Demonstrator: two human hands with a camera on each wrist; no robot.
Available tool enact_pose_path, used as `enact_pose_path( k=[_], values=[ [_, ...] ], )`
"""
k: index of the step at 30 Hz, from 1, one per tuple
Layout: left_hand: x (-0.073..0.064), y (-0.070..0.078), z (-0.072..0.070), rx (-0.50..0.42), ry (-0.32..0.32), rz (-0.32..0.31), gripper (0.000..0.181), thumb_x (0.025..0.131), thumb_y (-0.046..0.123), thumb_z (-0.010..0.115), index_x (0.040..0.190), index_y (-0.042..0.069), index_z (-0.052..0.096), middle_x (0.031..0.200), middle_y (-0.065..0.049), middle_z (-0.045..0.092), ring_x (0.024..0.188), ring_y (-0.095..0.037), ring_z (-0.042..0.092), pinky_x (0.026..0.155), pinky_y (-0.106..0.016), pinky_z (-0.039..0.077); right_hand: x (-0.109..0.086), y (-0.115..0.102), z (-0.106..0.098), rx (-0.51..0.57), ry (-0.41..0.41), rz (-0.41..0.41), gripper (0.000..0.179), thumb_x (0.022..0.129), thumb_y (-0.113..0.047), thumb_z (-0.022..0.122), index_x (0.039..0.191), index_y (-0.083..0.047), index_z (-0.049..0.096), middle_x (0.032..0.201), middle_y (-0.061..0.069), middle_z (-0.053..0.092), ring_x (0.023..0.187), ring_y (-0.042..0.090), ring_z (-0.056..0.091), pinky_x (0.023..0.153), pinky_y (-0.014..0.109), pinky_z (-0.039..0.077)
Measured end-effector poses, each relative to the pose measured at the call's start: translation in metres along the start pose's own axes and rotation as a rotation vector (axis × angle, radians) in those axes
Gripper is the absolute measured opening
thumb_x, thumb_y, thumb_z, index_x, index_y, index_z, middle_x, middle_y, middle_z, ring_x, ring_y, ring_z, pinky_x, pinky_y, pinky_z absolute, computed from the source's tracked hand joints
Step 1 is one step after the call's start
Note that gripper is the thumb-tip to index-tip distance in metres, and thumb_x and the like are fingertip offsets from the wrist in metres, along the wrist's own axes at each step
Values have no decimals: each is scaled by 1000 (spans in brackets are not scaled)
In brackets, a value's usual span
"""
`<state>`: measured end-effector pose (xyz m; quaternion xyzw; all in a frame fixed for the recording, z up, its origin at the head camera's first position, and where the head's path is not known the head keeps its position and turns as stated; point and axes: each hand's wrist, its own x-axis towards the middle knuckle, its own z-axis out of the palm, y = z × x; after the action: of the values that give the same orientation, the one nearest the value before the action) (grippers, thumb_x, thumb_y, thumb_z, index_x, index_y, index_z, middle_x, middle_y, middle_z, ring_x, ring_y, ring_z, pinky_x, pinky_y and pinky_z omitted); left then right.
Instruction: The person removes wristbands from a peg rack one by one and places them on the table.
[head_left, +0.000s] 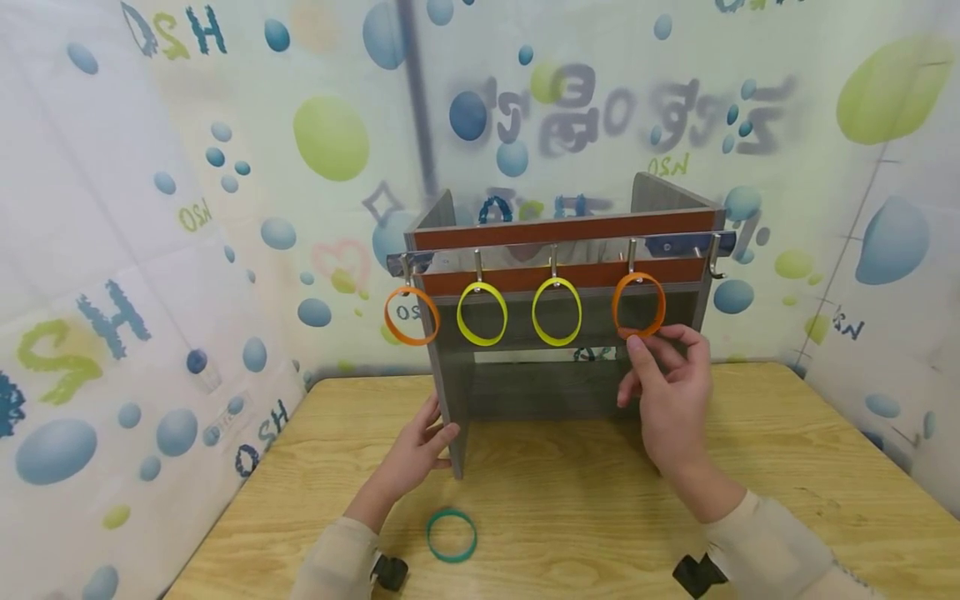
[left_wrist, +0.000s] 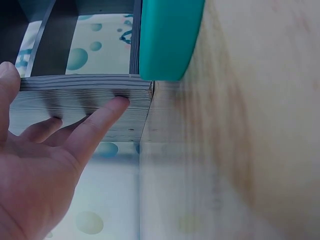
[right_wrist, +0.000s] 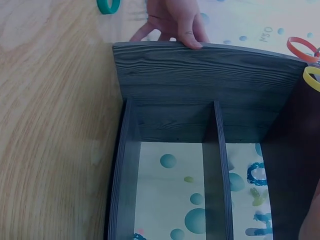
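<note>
Five hooks point(head_left: 554, 260) across the gray shelf unit point(head_left: 551, 392)

Toward the right end of the shelf unit, the right hand point(head_left: 675, 400) is at the right orange ring point(head_left: 660, 310), thumb and bent forefinger pinching its lower rim. The top of that ring is on the fourth hook from the unit's left end, on the metal rail point(head_left: 517, 254) that runs along the unit's upper front.

At the unit's left panel, the left hand point(head_left: 411, 454) rests with its fingers fairly straight and spread apart; they lie against the panel's outer face, while the thumb touches its front edge.

Nearest the unit's left end, the left orange ring point(head_left: 412, 340) hangs from the first hook. Between the orange pair, in front of the unit's middle, hang the left yellow ring point(head_left: 483, 342) and the right yellow ring point(head_left: 557, 342), one to a hook.

Before the unit, nearer its left panel than its right, a teal ring point(head_left: 453, 557) lies flat on the wood-grained bench point(head_left: 555, 508). Behind the unit hangs a pale sheet point(head_left: 262, 192) printed with blue and green blobs.
</note>
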<state>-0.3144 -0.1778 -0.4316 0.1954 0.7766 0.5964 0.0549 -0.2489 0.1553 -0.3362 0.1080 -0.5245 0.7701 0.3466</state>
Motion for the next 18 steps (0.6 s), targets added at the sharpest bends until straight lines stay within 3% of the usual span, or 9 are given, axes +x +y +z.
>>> enact_pose_path(
  k=[5,11,18],
  values=[
    [0,0,0,-1,12,3,72,113,24,55,170,47,16,178,-11,24,156,-51,35,94,-62,62,2,-2,-1,26,9,-6,28,104,-4,68,123,-14,50,102,0,80,43,17,53,44,23,51],
    [0,-1,1,-2,14,5,72,113,25,55,169,48,16,178,-12,24,156,-52,36,94,-62,62,1,-6,-1,-28,-15,-6,36,103,-5,69,136,-12,56,100,-2,81,45,16,53,46,22,52],
    [0,-1,1,-6,7,7,72,113,25,55,169,48,16,178,-12,24,157,-52,33,94,-62,62,-3,-8,1,-72,-30,11,41,102,-3,70,140,-12,58,94,-2,80,45,16,53,47,22,52]
  ],
)
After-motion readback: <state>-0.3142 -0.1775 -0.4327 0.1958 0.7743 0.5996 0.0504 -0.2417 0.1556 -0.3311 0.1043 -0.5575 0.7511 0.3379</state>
